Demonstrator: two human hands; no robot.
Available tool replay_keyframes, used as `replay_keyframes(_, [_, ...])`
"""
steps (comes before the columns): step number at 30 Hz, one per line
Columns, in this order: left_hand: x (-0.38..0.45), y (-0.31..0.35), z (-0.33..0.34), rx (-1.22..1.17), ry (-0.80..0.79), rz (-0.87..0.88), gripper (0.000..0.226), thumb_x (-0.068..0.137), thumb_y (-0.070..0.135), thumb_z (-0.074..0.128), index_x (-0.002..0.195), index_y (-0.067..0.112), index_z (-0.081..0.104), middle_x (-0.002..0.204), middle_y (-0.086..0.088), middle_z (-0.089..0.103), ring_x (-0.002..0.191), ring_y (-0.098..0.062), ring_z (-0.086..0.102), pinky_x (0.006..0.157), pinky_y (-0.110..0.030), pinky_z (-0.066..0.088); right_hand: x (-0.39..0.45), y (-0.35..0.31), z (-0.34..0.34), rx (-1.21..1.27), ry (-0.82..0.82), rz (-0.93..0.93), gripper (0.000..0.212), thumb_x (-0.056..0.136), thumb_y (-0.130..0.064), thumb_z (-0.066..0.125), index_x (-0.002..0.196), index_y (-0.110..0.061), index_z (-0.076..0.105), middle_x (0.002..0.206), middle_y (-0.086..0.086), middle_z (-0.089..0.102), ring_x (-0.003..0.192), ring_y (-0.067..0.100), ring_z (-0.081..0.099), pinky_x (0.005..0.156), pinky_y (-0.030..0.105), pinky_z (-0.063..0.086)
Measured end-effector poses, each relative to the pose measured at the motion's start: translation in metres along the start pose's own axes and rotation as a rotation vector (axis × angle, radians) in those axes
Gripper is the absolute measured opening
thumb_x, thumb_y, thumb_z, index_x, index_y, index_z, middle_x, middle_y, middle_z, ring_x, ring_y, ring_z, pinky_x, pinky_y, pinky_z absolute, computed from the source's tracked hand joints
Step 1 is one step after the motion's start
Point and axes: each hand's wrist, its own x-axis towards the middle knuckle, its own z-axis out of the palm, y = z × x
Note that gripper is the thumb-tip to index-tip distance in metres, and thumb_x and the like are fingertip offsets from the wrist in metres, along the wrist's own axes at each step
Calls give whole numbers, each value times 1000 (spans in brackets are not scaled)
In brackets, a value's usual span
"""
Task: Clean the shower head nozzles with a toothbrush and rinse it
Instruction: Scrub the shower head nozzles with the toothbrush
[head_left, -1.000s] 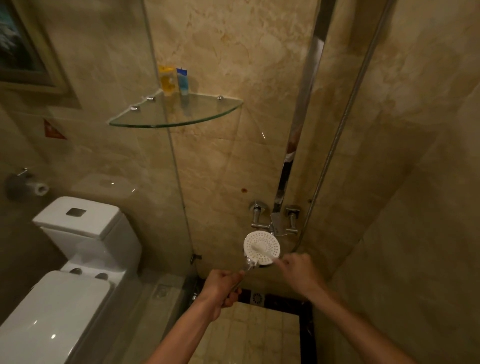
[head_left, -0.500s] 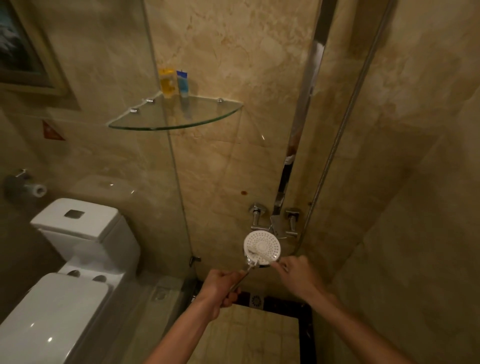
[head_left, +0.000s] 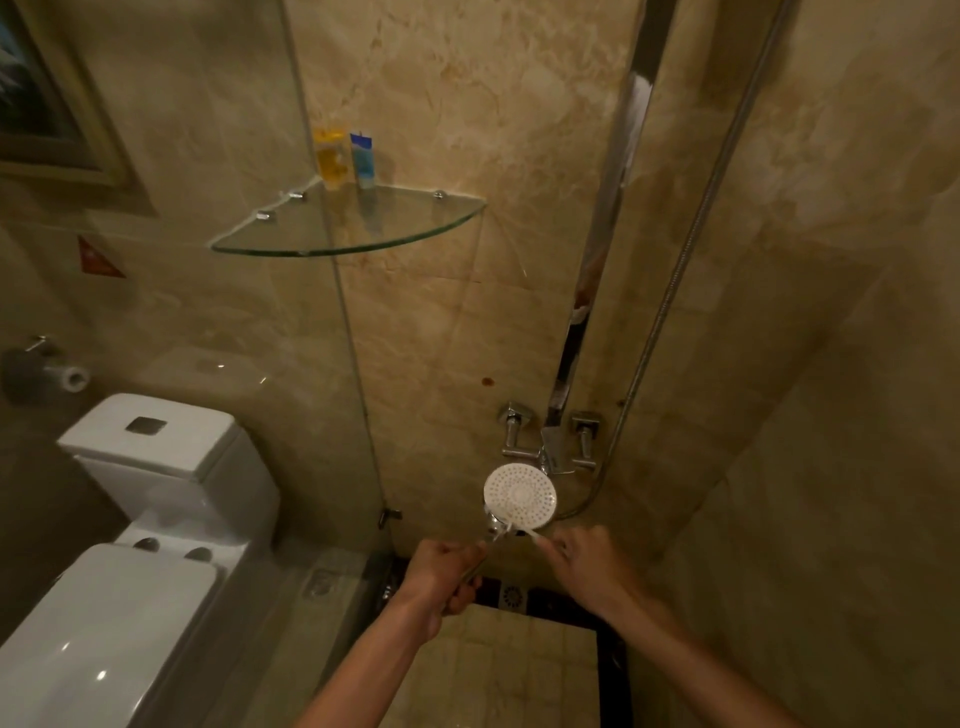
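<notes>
Currently, the round white plastic shower head (head_left: 520, 496) is held up in front of the chrome wall mixer tap (head_left: 551, 441), its nozzle face turned toward the camera. Its chrome handle (head_left: 491, 535) is gripped by the left hand (head_left: 441, 574), the fingers curled round it. The thin white toothbrush (head_left: 524, 531) is held by the right hand (head_left: 587, 564); the handle appears to be pinched at the fingertips, though the exact finger arrangement cannot be told at this size. The brush end is placed at the lower edge of the nozzle face, close to the neck.

The scrubbing step is judged to be in progress. How much of the nozzle face has been covered cannot be determined, and no residue can be made out. No water is seen at the nozzles or the tap, so the rinse is judged not yet done. The flexible metal hose (head_left: 675, 270) is seen running up the right-hand wall. Two small bottles, one yellow (head_left: 329, 158) and one blue (head_left: 362, 160), are stored at the back corner of the glass corner shelf (head_left: 363, 236).
</notes>
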Motion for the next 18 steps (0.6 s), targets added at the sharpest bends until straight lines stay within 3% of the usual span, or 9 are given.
replay_keyframes(5, [-2, 3, -2, 18, -19, 18, 30, 90, 26, 68, 70, 5, 60, 53, -9, 55, 33, -11, 38, 33, -14, 22, 21, 8, -38, 6, 93, 188, 38, 99, -38, 53, 66, -20, 56, 60, -7, 50, 50, 5, 42, 43, 16, 30])
replay_keyframes(8, [-3, 4, 0, 46, -15, 36, 31, 90, 27, 67, 67, 7, 58, 53, -9, 56, 34, -12, 39, 34, -14, 23, 16, 5, -38, -8, 44, 168, 37, 100, -40, 50, 74, -16, 59, 67, -2, 52, 57, 11, 45, 52, 21, 33])
replay_keyframes(11, [-3, 3, -3, 49, -13, 32, 31, 91, 27, 66, 69, 6, 59, 54, -10, 55, 34, -12, 39, 33, -15, 24, 4, 0, -24, -6, -67, 122, 44, 97, -45, 52, 62, -19, 53, 59, -3, 49, 50, 8, 40, 49, 20, 32])
replay_keyframes(16, [-5, 1, -2, 67, -8, 46, 31, 90, 29, 67, 71, 6, 61, 53, -8, 57, 34, -11, 40, 33, -15, 25, 16, 10, -43, -37, 7, 211, 37, 98, -44, 51, 73, -19, 60, 63, -4, 55, 50, 8, 45, 47, 19, 33])
replay_keyframes(18, [-5, 2, 0, 77, -4, 54, 31, 90, 29, 67, 69, 6, 61, 53, -8, 56, 34, -11, 40, 33, -15, 25, 15, 9, -38, -21, -4, 174, 38, 98, -44, 53, 67, -21, 58, 58, -6, 54, 45, 4, 43, 44, 16, 33])
